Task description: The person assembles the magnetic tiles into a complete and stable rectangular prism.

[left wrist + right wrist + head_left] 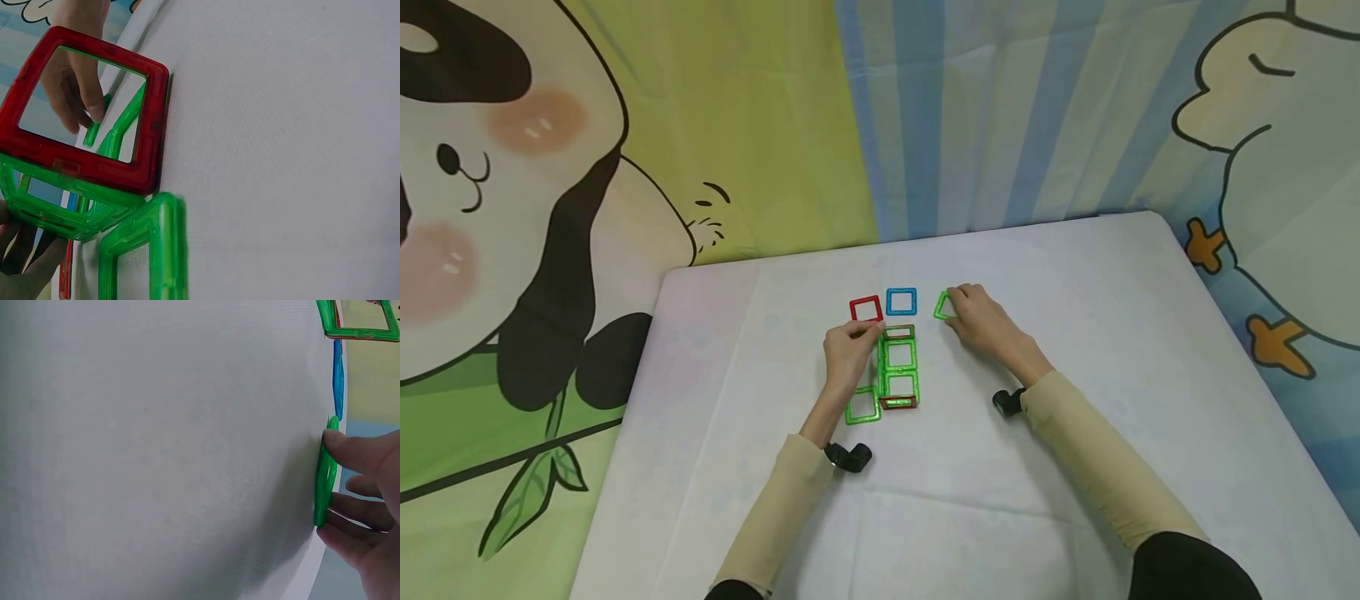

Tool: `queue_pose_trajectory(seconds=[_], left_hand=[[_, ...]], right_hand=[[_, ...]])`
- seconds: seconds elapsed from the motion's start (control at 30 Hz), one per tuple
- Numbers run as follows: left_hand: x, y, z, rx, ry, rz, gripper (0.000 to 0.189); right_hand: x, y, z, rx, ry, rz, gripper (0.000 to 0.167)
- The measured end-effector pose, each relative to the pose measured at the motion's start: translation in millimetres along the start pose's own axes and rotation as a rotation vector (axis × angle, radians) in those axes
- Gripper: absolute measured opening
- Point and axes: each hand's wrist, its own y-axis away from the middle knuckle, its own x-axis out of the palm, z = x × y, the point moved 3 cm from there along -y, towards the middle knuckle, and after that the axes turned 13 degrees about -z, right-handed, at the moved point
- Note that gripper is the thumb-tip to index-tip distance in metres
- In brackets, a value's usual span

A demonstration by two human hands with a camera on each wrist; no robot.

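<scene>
A small build of green magnetic tiles [900, 371] stands mid-table, with a red square tile [156, 119] upright at its near end and another reddish one at its far end. At its far left corner my left hand [847, 354] pinches the build; the wrist view shows those fingers behind the green side wall [81, 219], partly cut off. My right hand [985, 323] grips a loose green tile [325, 478] by its edges, thumb on one side and fingertips on the other. Part of that tile is covered by the hand, so its full outline is hidden.
Beyond the build lie a blue square tile [902, 313] and a red square tile [852, 310]. Another green square tile [848, 408] sits flat against the build's near left side. White cloth covers the table [970, 517]; a printed curtain [760, 125] hangs behind it.
</scene>
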Motion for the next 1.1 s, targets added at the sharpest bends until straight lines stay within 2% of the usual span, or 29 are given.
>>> queue_pose_trajectory(seconds=[0.27, 0.47, 0.8, 1.1], left_hand=[[-0.1, -0.5, -2.0, -0.012, -0.003, -0.006, 0.028], [0.0, -0.8, -1.6, 0.0, -0.003, -0.007, 0.026], [0.2, -1.6, -1.2, -0.001, -0.002, -0.007, 0.026], [1.0, -2.2, -0.8, -0.002, -0.012, 0.003, 0.026]], right_hand=[[-9, 2.4, 6, 0.028, 0.04, 0.041, 0.067], [-14, 5.7, 11, 0.005, 0.019, 0.059, 0.064], [-13, 14.9, 18, 0.013, -0.136, 0.067, 0.065], [-8, 23.1, 18, -0.006, -0.334, 0.021, 0.06]])
